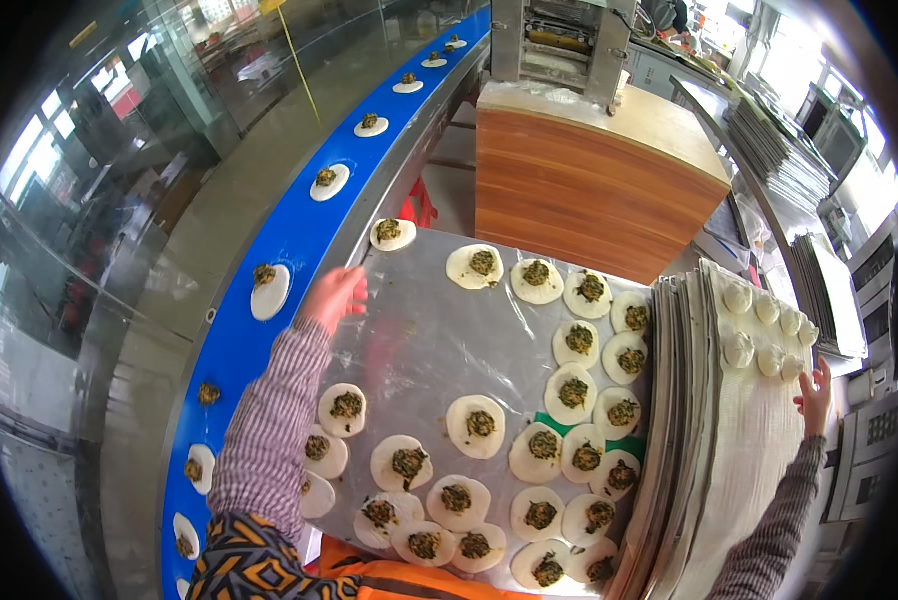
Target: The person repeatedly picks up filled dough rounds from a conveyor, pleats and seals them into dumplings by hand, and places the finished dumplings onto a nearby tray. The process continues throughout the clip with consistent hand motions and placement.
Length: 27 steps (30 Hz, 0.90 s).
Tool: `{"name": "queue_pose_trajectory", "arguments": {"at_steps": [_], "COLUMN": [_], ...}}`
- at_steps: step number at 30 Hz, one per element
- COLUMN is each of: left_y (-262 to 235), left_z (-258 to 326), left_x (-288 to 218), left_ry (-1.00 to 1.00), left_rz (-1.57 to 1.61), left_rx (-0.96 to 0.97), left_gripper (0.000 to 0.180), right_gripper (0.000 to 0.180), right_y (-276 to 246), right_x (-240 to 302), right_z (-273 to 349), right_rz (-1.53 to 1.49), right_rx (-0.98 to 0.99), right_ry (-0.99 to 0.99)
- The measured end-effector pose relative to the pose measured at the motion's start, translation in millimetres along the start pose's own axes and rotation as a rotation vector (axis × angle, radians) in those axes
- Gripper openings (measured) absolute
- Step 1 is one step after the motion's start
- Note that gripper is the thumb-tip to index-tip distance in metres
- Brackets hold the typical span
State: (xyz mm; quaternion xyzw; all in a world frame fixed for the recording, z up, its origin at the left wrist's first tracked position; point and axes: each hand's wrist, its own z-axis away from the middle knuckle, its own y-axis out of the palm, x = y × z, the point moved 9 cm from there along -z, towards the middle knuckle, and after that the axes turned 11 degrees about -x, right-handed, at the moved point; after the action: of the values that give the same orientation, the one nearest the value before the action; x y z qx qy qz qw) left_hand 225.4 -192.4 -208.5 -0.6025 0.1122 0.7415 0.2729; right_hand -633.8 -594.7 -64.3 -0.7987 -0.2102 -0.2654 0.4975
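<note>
Closest to me, along the lower edge, sit overlapping round dough wrappers (pixel 456 500), pale and flat, each topped with a dark green-brown mound of chopped filling. They lie on a shiny metal tray (pixel 439 330) that reflects the light; its middle is bare, while wrappers crowd its near edge and its right side in loose rows, some touching, some overlapping.

My left hand (pixel 335 296) reaches over the tray's far left corner, right at the edge where the tray meets the blue conveyor belt (pixel 294 235). Its fingers are spread and loose, gripping nothing that I can see. One filled wrapper (pixel 270 291) lies on the belt just beside that hand, and another (pixel 393 234) rests at the tray's far corner.

My right hand (pixel 815 397) rests at the right rim of a stack of metal trays (pixel 729 440) beside the first tray; whether it grips the rim I cannot tell. Folded white dumplings (pixel 765 332) sit in two short rows on the top tray, near that hand.

More filled wrappers ride the belt, curving away, well apart from each other. A wooden counter (pixel 589 180) stands beyond the tray.
</note>
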Motion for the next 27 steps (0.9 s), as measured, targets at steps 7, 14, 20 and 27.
{"name": "queue_pose_trajectory", "arguments": {"at_steps": [7,14,20,27], "left_y": [75.1,129.1,130.0,125.5], "left_z": [-140.8,-176.2,-176.4,-178.6], "left_x": [-47.2,-34.2,-28.1,-33.1], "left_ry": [0.701,0.707,0.714,0.675], "left_rz": [-1.027,-1.461,-1.418,-1.457], "left_rx": [0.015,0.156,0.179,0.171], "left_gripper": [0.045,0.076,0.071,0.06], "right_gripper": [0.041,0.029,0.022,0.017], "right_y": [-72.9,-111.3,-112.9,-110.7], "right_x": [52.6,61.3,74.2,72.1], "right_z": [124.5,195.3,224.1,236.2], "right_rz": [0.089,0.211,0.146,0.375], "right_rx": [0.051,-0.03,-0.024,-0.038], "right_ry": [-0.123,-0.065,-0.042,-0.253]}}
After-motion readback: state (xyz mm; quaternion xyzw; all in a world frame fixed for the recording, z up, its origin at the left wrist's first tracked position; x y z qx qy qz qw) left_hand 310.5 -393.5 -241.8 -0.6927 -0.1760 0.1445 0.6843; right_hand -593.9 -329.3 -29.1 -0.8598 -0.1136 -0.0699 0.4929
